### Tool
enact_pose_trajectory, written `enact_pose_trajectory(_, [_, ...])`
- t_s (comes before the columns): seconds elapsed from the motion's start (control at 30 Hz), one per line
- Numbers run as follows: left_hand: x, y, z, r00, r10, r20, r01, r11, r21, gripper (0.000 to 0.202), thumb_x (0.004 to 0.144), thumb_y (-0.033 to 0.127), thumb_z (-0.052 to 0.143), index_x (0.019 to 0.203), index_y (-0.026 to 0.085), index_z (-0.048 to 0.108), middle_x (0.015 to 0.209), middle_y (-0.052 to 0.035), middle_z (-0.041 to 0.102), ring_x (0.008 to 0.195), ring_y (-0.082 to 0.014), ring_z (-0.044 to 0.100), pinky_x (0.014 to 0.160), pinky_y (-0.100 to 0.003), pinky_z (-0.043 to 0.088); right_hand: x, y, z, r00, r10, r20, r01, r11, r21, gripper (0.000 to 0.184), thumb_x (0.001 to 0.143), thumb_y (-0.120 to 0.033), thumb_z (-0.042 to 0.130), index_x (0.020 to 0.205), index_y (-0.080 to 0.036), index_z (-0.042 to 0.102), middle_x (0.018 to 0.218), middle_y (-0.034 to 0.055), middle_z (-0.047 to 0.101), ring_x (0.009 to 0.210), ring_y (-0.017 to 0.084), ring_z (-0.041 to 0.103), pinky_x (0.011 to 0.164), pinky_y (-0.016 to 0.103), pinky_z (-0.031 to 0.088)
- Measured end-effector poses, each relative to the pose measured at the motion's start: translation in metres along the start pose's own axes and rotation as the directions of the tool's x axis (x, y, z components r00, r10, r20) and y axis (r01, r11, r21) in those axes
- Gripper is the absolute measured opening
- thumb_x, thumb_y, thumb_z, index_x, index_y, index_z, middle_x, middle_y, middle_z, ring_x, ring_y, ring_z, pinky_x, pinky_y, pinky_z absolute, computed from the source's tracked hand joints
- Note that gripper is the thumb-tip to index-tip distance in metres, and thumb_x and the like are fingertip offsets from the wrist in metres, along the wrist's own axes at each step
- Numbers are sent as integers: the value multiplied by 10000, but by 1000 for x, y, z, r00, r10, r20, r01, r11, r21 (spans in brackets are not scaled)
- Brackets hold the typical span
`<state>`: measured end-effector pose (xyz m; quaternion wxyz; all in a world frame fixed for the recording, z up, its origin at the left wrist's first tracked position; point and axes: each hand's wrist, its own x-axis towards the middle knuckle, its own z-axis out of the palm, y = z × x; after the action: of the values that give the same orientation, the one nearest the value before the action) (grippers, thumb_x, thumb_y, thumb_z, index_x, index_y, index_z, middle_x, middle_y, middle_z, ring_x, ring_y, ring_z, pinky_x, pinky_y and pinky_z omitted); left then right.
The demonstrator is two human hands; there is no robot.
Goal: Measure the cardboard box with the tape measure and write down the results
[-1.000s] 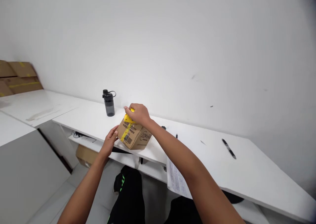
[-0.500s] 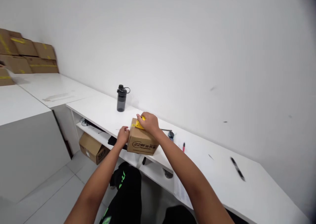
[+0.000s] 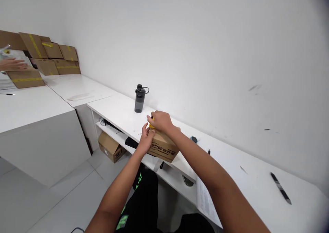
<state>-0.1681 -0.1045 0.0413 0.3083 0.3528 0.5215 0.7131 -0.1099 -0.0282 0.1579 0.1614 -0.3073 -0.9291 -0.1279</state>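
A small cardboard box [image 3: 164,147] with dark printing on its side sits at the front edge of the white desk. My right hand [image 3: 161,120] is closed over its top around a roll of yellow tape [image 3: 152,124]; most of the roll is hidden by the fingers. At the box's left end, my left hand [image 3: 147,137] grips the edge, its thumb on the top beside the yellow tape. Both hands are close together, nearly touching.
A dark water bottle [image 3: 139,99] stands behind the box. To the right lie a craft knife [image 3: 280,187] and paper sheets [image 3: 207,198]. An open carton [image 3: 110,146] rests below the shelf. Far left, another person's hand [image 3: 12,64] is near stacked boxes [image 3: 68,66].
My left hand has moved up and right, from beside the box onto its left edge. The view has swung left, bringing another person's hand into sight.
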Motion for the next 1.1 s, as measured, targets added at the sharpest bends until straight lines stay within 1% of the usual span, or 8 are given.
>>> enact_pose_trajectory(0.07, [0,1,2,999,41,12,-41,999,35,640,902,335,522,1500,259,306,1380,-109,568,1189,-237,590,1019,-406,449,1,-1,-2,999,-46,22,47,999,-29,436,986,-448,347,1016,-185,693,1001,100,712,901,225,649,673,291,380])
enact_pose_trajectory(0.17, [-3,5,5,992,120,-28,-115,983,143,509,920,300,470,1426,253,458,1358,-72,596,1228,-238,562,1065,-407,414,-4,1,-4,999,-47,25,48,998,-51,418,980,-411,349,1005,-181,697,990,103,709,890,229,649,658,294,371])
enact_pose_trajectory(0.27, [-6,9,8,987,143,-77,-123,969,214,423,921,281,454,1322,233,582,1365,-55,602,1280,-234,525,1113,-398,372,-16,10,-6,1000,3,22,-2,999,-52,410,977,-394,354,995,-177,701,975,101,711,856,216,648,626,285,343])
enact_pose_trajectory(0.43, [-4,11,6,984,149,-101,-113,948,297,402,906,297,474,1274,245,629,1336,-40,627,1247,-243,551,1107,-403,380,-51,45,-11,997,78,22,-76,994,-72,404,972,-408,378,951,-182,711,931,95,714,821,197,641,582,279,282])
enact_pose_trajectory(0.6, [2,9,3,976,198,-89,-151,913,380,398,894,300,473,1246,238,648,1287,-38,658,1209,-251,575,1083,-395,398,-94,89,-16,975,219,28,-216,972,-92,388,962,-407,403,875,-198,718,862,75,705,786,177,631,538,282,216])
enact_pose_trajectory(0.73, [7,9,4,968,233,-91,-175,892,417,393,894,288,458,1233,237,651,1283,-30,658,1209,-237,572,1085,-373,392,-117,109,-14,959,284,-2,-284,957,-67,396,960,-404,397,866,-201,723,841,64,699,761,164,614,543,280,217])
enact_pose_trajectory(0.93, [10,12,7,969,233,-86,-176,889,423,393,903,284,447,1243,240,638,1301,-29,641,1220,-234,557,1088,-373,386,-126,117,-6,950,306,-56,-308,951,-28,418,958,-417,381,866,-184,716,840,70,697,756,166,598,548,283,206])
enact_pose_trajectory(1.1, [11,12,9,967,231,-107,-166,891,422,391,909,284,434,1242,232,633,1320,-31,627,1237,-231,544,1097,-367,379,-115,116,-7,947,305,-101,-305,952,25,425,963,-420,382,838,-172,704,843,77,705,776,175,603,560,285,225])
